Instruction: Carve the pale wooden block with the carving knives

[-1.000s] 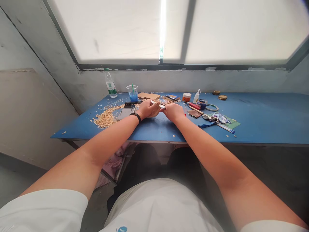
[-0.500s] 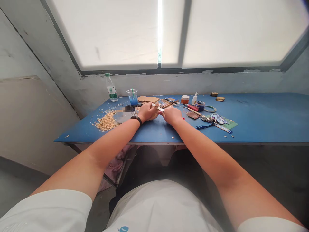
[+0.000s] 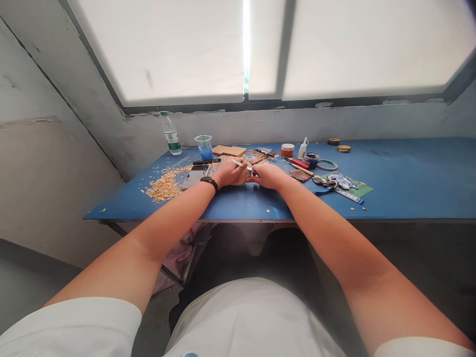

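Note:
Both hands meet over the middle of the blue table [image 3: 409, 183]. My left hand [image 3: 230, 173], with a black watch on its wrist, is closed around a small pale wooden piece [image 3: 243, 174] that is mostly hidden by the fingers. My right hand [image 3: 268, 175] is closed on a small knife [image 3: 243, 165] whose thin blade points left across the piece. The two hands touch at the fingertips.
A pile of wood shavings [image 3: 165, 184] and a phone [image 3: 194, 176] lie left of the hands. Behind stand a water bottle [image 3: 171, 134], a plastic cup [image 3: 204, 147] and wooden boards [image 3: 229, 149]. Jars, a tape ring [image 3: 327, 165], keys [image 3: 323, 183] and a ruler lie to the right.
The hands stay together at the same spot; the blade has shifted slightly against the piece. The camera has moved a little.

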{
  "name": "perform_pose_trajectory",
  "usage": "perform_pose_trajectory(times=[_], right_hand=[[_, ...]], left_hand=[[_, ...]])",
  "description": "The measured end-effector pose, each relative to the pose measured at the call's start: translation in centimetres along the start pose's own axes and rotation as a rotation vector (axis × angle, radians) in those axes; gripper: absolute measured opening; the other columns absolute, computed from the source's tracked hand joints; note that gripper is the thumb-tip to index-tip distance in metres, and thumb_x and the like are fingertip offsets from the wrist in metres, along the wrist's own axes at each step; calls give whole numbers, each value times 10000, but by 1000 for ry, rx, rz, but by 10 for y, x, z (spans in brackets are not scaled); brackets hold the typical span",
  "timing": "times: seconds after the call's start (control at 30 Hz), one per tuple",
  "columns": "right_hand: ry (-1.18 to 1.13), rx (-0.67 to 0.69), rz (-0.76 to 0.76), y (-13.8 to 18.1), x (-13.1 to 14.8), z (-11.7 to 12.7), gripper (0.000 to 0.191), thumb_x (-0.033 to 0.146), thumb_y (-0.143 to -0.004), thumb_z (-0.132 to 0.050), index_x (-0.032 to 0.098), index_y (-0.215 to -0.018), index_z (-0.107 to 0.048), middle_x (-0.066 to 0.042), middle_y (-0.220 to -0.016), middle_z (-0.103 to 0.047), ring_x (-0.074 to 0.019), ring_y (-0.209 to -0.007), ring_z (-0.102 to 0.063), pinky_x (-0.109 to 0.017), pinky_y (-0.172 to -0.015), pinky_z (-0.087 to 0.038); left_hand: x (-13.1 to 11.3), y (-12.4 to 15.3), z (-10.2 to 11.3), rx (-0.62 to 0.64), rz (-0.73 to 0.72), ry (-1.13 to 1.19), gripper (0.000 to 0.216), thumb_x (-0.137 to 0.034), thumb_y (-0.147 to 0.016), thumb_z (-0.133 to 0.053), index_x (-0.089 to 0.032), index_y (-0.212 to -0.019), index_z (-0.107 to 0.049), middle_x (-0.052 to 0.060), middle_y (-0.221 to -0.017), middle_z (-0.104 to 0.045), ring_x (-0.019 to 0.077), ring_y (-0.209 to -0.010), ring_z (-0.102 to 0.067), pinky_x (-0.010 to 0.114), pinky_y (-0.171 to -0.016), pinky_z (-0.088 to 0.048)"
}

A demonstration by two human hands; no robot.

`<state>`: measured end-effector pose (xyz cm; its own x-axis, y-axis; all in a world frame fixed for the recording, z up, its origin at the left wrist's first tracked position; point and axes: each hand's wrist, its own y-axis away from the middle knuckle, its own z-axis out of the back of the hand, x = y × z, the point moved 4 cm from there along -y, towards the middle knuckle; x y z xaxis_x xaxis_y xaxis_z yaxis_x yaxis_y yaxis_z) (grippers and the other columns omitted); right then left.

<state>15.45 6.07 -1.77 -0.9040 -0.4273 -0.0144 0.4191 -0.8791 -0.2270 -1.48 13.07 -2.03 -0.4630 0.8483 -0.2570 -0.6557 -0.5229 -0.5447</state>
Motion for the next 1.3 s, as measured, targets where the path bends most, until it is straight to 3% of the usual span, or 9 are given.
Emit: perform_pose_trajectory(times=[0.17,0.37,0.63,0.8,1.0,1.17,1.3], right_hand=[[52,14,-83,5,-6,0,511,634,-1083,-543,169,-1152,-744,-144,-1139,-800,-290,-1047,-736,-318,-747,-440],[43,-4,-121,7,-2,-4,570,646,-1118,-419,183,-1169,-747,-150,-1148,-802,-294,-1060,-739,-329,-761,-452],[69,-17,-154,6,-3,-3,613,677,-1107,-406,185,-1187,-764,-165,-1178,-799,-312,-1098,-742,-332,-776,-472],[73,-15,-173,5,-1,-4,623,673,-1109,-396,174,-1237,-747,-181,-1195,-794,-317,-1112,-741,-329,-782,-473],[48,-18,-135,7,0,-4,569,636,-1119,-421,176,-1258,-727,-166,-1208,-790,-302,-1108,-730,-337,-797,-471],[57,-34,-134,8,0,-3,548,627,-1113,-452,176,-1245,-734,-164,-1191,-795,-302,-1087,-739,-335,-789,-463],[62,-44,-149,6,-1,-4,567,647,-1103,-457,178,-1235,-746,-171,-1162,-799,-313,-1071,-749,-340,-788,-472]], left_hand=[[-1,0,0,5,5,11,669,-663,-1075,-286,-169,-917,-708,140,-988,-745,277,-945,-665,403,-897,-494],[4,1,0,-13,48,94,625,-672,-1047,-394,-172,-1059,-770,139,-1061,-782,289,-1003,-696,394,-927,-520],[11,-1,-2,-7,80,137,712,-763,-1004,-388,-157,-994,-761,136,-1030,-772,272,-938,-685,375,-857,-517],[16,-1,-4,-3,130,191,663,-733,-1000,-428,-156,-1002,-756,130,-1034,-775,274,-942,-687,386,-869,-518],[17,1,-3,-95,163,127,571,-691,-951,-543,-178,-1040,-778,123,-1176,-746,304,-1175,-659,431,-1080,-494],[18,5,-7,-62,241,239,597,-722,-922,-580,-174,-1080,-759,79,-1007,-773,258,-950,-687,378,-898,-523],[18,5,-4,-86,245,277,608,-734,-886,-605,-166,-1052,-745,95,-1032,-783,261,-948,-692,369,-866,-510]])
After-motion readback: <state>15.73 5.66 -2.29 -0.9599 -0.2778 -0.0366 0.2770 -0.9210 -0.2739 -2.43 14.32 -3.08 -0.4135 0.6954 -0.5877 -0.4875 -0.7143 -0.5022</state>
